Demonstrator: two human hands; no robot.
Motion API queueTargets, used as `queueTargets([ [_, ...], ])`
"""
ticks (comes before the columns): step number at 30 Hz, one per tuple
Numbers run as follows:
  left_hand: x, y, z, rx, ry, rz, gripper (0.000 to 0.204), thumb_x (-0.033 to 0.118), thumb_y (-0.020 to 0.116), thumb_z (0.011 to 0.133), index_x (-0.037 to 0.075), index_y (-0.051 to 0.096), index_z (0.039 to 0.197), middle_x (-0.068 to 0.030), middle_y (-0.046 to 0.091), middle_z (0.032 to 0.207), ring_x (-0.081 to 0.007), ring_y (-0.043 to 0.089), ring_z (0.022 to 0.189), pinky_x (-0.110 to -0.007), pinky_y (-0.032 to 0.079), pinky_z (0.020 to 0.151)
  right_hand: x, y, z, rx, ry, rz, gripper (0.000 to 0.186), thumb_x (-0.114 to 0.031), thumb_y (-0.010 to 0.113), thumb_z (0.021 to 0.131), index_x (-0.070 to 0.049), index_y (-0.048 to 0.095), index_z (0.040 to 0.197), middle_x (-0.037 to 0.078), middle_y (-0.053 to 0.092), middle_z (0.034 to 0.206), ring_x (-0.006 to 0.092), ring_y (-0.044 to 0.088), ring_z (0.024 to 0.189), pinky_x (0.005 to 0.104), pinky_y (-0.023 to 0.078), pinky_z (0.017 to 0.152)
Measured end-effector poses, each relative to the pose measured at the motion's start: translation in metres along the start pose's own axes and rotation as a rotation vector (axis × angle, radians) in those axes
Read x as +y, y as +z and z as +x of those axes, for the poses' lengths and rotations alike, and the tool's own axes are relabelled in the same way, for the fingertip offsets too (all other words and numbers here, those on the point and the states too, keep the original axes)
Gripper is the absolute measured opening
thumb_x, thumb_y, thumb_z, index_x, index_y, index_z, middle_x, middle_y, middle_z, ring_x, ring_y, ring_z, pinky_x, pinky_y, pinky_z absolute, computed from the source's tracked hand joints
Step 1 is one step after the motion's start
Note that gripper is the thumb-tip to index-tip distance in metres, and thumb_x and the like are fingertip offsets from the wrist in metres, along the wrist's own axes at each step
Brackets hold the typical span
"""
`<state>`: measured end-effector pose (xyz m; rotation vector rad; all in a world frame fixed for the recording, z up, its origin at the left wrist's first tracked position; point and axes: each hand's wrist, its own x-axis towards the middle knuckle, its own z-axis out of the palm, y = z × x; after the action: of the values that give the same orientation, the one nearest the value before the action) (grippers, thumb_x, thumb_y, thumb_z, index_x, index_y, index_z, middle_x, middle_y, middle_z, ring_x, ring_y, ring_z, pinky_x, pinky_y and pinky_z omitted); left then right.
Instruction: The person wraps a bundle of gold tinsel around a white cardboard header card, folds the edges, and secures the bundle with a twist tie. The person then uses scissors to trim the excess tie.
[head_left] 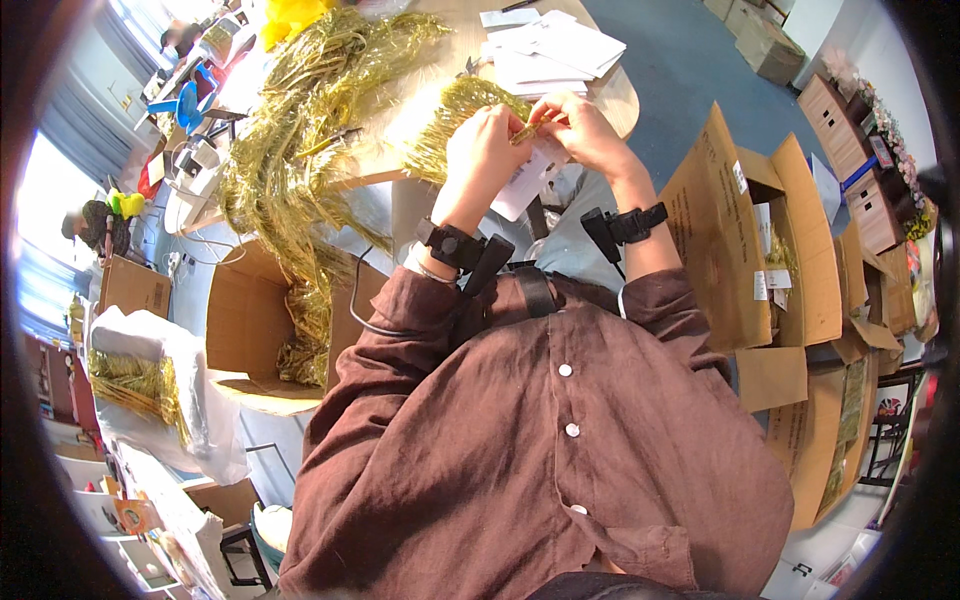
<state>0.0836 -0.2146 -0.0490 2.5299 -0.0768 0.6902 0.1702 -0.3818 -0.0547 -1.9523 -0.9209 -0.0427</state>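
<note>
head view: left hand (483, 150) and right hand (585, 130) both pinched shut on gold tinsel strand (526, 130), over white card (528, 178), beside tinsel heap (300, 130) on surface (615, 95).

Bright daylight from window (40, 190) at left, blown-out glare there; strong fisheye bending, dark vignette at rim.

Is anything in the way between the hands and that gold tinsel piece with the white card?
Nothing visible is. The left hand and the right hand both already grip the gold tinsel piece directly, holding it against the white card above the table edge. The big tinsel pile lies off to the left, apart.
</note>
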Motion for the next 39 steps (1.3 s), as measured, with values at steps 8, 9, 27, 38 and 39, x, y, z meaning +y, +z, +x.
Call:
queueTargets([
  [8,0.003,0.011,-0.003,0.101,0.051,0.060,0.020,0.022,0.074,0.078,0.007,0.066,0.087,-0.0100,0.064,0.089,-0.0291,0.064,0.088,-0.039,0.052,0.077,0.014,0.005,0.002,0.089,-0.110,-0.071,0.016,-0.008,0.069,0.085,-0.002,0.067,0.100,0.014,0.064,0.099,0.0269,0.065,0.089,0.0366,0.052,0.079],
  [9,0.004,0.012,-0.004,0.115,0.060,0.073,0.019,0.021,0.074,0.077,0.007,0.065,0.086,-0.0099,0.063,0.088,-0.0290,0.064,0.089,-0.039,0.051,0.078,0.016,0.006,0.002,0.102,-0.123,-0.066,0.016,-0.008,0.069,0.085,-0.002,0.068,0.100,0.014,0.064,0.100,0.0273,0.065,0.090,0.0370,0.052,0.080],
  [27,-0.006,-0.009,0.001,0.130,0.010,-0.147,0.016,0.019,0.068,0.088,0.005,0.070,0.096,-0.0129,0.065,0.092,-0.0299,0.064,0.083,-0.038,0.050,0.076,-0.015,0.023,0.001,0.307,0.036,-0.118,0.015,-0.010,0.070,0.083,0.001,0.073,0.093,0.014,0.073,0.083,0.0208,0.070,0.074,0.0311,0.054,0.069],
  [38,-0.029,0.009,0.040,0.012,0.118,-0.123,0.015,0.021,0.066,0.086,0.007,0.070,0.093,-0.0147,0.065,0.098,-0.0329,0.064,0.093,-0.039,0.051,0.081,-0.015,0.002,0.023,0.176,0.023,-0.213,0.013,-0.006,0.070,0.084,0.001,0.074,0.094,0.018,0.073,0.085,0.0282,0.073,0.078,0.0351,0.056,0.072],
  [39,-0.027,0.011,0.039,0.021,0.098,-0.141,0.015,0.021,0.067,0.086,0.008,0.069,0.093,-0.0142,0.064,0.098,-0.0328,0.064,0.092,-0.040,0.051,0.080,-0.015,0.001,0.024,0.170,0.043,-0.216,0.013,-0.005,0.068,0.084,0.001,0.074,0.093,0.019,0.073,0.085,0.0283,0.073,0.077,0.0355,0.056,0.072],
])
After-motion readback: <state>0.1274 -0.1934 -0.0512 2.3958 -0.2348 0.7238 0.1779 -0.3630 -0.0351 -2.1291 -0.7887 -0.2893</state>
